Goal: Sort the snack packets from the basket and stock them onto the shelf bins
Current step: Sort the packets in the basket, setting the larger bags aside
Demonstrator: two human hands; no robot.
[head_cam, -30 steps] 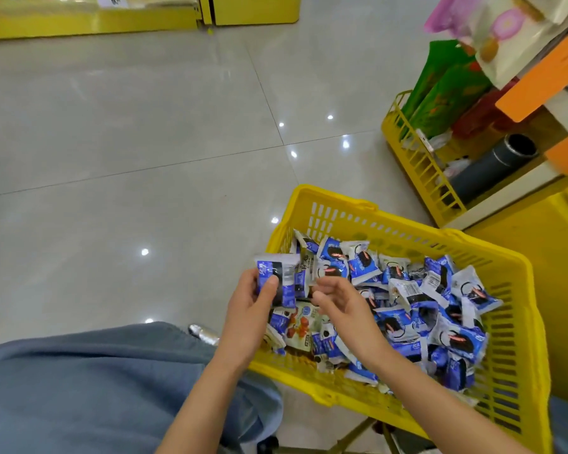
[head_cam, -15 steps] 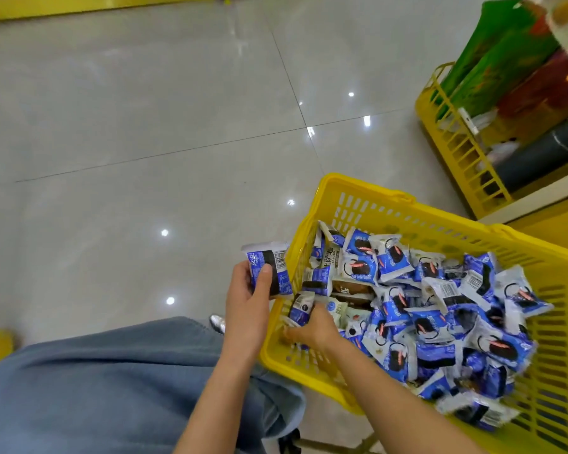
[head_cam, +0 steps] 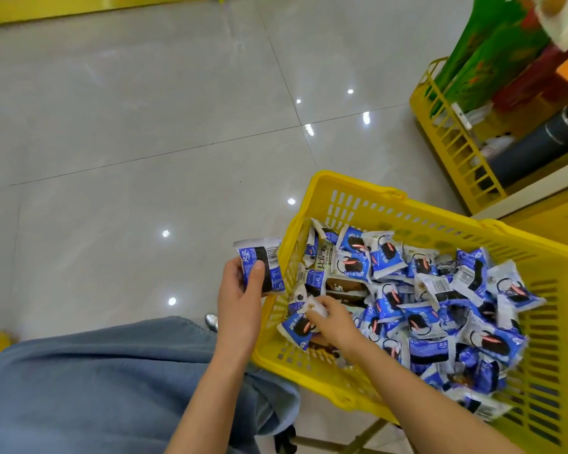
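A yellow plastic basket [head_cam: 358, 188] sits at lower right, heaped with small snack packets [head_cam: 440, 309], mostly blue and white with a dark round biscuit pictured, plus a few brown ones near the left wall. The pile is deepest toward the right; slotted floor shows bare in the near left corner.

The right hand [head_cam: 336, 326] is inside the basket by that corner, fingers curled, pinching a pale packet [head_cam: 314, 307] on top of the pile.

The left hand [head_cam: 240, 296] is outside the basket, just beside its left rim, thumb and fingers wrapped around a blue-and-white packet [head_cam: 263, 265] held upright over the floor.

A blue-grey trouser leg [head_cam: 95, 388] fills the lower left. Glossy grey floor tiles [head_cam: 145, 126] spread wide to the left and ahead. At upper right, apart from the basket, a yellow slatted shelf bin [head_cam: 446, 142] holds green bags [head_cam: 492, 54] and a dark cylinder [head_cam: 538, 142].
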